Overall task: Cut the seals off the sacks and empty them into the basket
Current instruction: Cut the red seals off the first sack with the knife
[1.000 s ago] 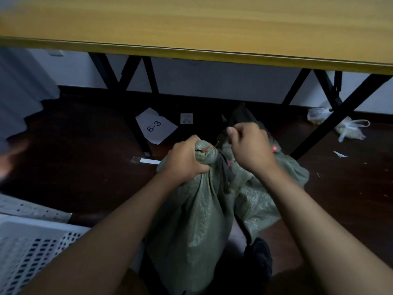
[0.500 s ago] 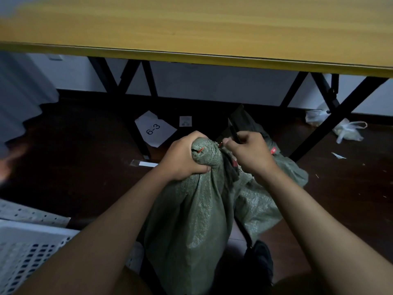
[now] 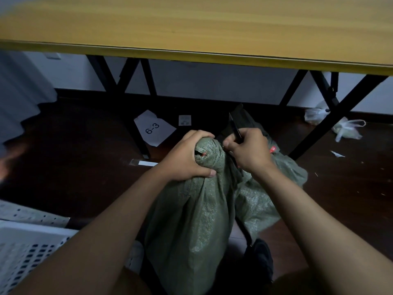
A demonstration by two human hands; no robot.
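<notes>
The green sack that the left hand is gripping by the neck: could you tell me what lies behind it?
Behind the green sack lies a second, flatter green sack bearing a red tag. The right hand covers part of it; its contents cannot be seen.

Dim down here: the yellow tabletop (image 3: pixel 212 24) catches the most light, while the floor (image 3: pixel 70 154) beneath sits in deep shadow. Wide-angle bending curves the table edge, corners smear, and the far-left side is blurred.
</notes>
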